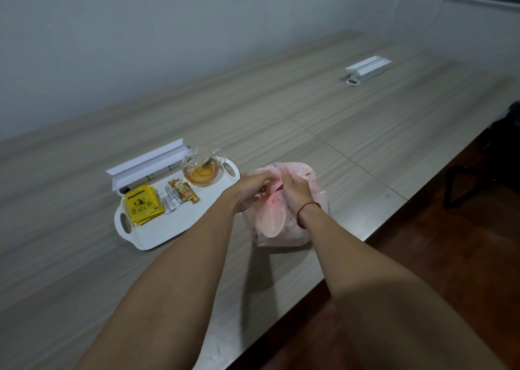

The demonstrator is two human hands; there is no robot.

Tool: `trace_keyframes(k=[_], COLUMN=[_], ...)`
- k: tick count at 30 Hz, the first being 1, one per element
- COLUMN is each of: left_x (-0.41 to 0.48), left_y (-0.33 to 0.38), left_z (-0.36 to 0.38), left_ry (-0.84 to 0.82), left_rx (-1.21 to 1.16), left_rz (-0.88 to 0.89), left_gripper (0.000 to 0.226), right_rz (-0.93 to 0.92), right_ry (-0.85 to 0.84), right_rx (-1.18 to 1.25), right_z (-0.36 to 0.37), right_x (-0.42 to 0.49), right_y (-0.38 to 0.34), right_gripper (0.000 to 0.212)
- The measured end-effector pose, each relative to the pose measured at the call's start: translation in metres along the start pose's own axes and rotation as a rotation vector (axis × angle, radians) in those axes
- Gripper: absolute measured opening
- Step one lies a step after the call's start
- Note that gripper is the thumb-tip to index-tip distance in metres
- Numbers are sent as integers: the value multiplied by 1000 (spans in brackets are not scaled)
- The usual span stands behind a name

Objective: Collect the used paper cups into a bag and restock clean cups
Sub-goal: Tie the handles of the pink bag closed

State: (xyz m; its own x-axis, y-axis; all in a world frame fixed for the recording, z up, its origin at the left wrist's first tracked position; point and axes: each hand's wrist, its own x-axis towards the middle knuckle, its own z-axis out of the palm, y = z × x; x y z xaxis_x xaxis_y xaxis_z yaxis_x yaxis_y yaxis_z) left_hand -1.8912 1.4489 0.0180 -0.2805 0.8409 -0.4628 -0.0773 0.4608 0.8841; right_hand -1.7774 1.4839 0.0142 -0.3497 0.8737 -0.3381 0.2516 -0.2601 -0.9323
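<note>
A pink translucent plastic bag (284,229) sits bulging on the wooden table (351,133), near its front edge. My left hand (254,191) and my right hand (297,194) meet at the top of the bag, each gripping a bunched part of its plastic. A red string circles my right wrist. What the bag holds shows only as vague shapes through the plastic. I see no loose paper cups on the table.
Left of the bag lies a white tray (180,226) with a glass teapot of tea (201,170), yellow tea packets (143,205) and sachets (183,191). Two open white cable boxes (146,163) (367,70) sit in the table. Dark chair parts (484,172) stand at the right.
</note>
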Motion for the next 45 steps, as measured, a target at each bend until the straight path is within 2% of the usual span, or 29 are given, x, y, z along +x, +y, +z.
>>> trace_keyframes(k=[8,12,16,20,23,25,28,31,36,38,40,45], left_x=[7,3,3,1,4,8,13,12,9,5,1,1], left_y=[-8,-5,-3,2,1,-1,-3,-3,-3,-1,3,8], left_z=[4,1,-5,-16,-18,-17,-18,-16,-15,-14,-13,-12], left_ry=[174,27,-113,-179,-120,-83,-25,-28,-49,-76,-74,-73], left_rx=[-29,-24,9,69,31,55,167,259,327,307,271,-71], left_rz=[88,109,95,110,119,123,131,158,186,169,118,-27], left_gripper=[11,17,13,41,55,48,27,16,5,8,24,29], right_rz=[4,-50,0,100,146,153,145,161,159,149,125,101], right_ry=[-23,26,27,-7,-50,-83,-93,-115,-121,-127,-155,-194], right_rx=[-47,-76,-87,2,86,137,206,255,179,176,214,308], right_z=[0,-5,-8,-8,-7,-5,0,2,3,3,2,1], right_x=[3,9,17,25,26,23,23,23,27,28,27,24], right_y=[5,4,3,3,3,3,6,7,8,7,7,6], right_gripper=[48,45,42,47,44,40,46,42,40,39,39,40])
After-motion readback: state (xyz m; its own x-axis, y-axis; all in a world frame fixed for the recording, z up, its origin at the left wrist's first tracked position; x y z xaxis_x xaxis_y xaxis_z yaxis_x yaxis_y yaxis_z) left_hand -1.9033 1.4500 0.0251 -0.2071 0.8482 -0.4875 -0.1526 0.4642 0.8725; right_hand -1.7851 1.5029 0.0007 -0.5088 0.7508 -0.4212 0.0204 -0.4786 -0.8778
